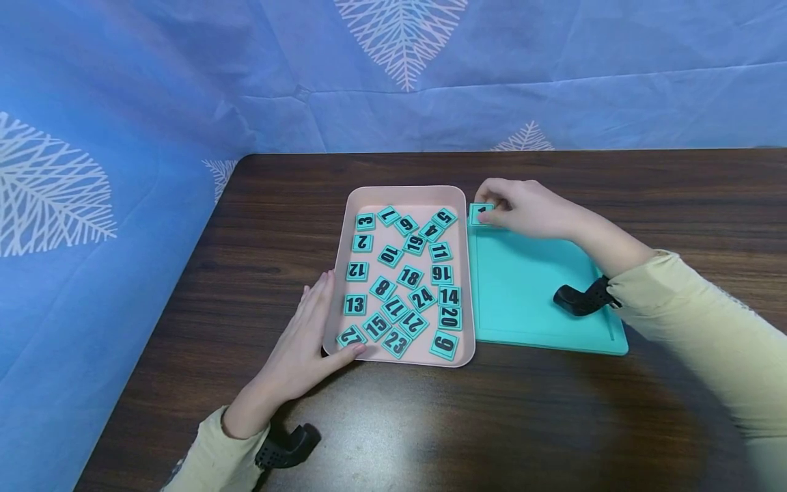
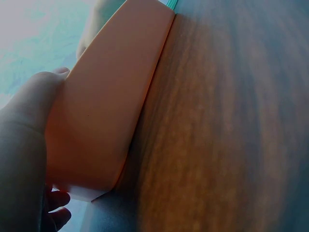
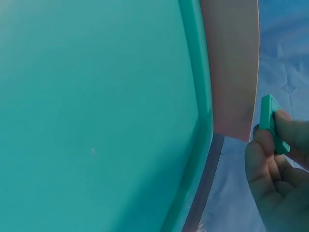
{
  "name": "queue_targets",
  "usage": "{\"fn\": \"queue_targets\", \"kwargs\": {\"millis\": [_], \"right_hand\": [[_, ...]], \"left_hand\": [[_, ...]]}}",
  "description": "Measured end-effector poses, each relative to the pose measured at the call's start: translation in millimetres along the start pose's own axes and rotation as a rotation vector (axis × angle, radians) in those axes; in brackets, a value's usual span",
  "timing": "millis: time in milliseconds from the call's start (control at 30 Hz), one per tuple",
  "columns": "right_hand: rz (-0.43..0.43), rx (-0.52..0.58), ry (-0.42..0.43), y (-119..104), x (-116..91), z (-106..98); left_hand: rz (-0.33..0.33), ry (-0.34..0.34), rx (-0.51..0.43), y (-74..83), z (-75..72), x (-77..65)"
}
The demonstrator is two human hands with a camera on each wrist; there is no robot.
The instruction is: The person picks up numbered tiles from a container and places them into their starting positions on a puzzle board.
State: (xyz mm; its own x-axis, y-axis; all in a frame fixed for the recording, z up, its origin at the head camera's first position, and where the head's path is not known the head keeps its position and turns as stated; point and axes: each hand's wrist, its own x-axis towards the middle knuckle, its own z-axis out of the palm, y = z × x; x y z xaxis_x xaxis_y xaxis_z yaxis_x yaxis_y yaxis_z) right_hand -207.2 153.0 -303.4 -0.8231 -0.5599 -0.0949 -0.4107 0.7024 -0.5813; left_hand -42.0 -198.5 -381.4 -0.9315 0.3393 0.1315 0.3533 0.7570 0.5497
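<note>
Pink tray, long axis running near to far, directly left of the teal board. Left hand along the tray's left wall, fingers straight; right hand, nearer the board, pinching the "1" tile at the board's far-left corner, contact unclear.

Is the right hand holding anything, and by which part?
The right hand pinches a teal tile marked 1 by its right side in the head view.

Left hand — fingers extended, thumb spread apart; left forearm angled in from lower left. Right hand — thumb pinching against fingers, right forearm reaching from right.
</note>
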Motion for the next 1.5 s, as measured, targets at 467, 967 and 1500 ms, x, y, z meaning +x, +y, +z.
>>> {"fn": "queue_targets", "kwargs": {"millis": [467, 967, 1500], "right_hand": [[0.102, -0.043, -0.103, 12, -1, -2], [0.07, -0.013, -0.114, 21, 5, 3], [0.002, -0.08, -0.05, 21, 6, 8]], "left_hand": [[0.003, 0.002, 0.001, 0.1, -0.2, -0.1], [-0.005, -0.004, -0.014, -0.8, 0.4, -0.4], [-0.005, -0.003, -0.007, -1.1, 0.5, -0.8]]}}
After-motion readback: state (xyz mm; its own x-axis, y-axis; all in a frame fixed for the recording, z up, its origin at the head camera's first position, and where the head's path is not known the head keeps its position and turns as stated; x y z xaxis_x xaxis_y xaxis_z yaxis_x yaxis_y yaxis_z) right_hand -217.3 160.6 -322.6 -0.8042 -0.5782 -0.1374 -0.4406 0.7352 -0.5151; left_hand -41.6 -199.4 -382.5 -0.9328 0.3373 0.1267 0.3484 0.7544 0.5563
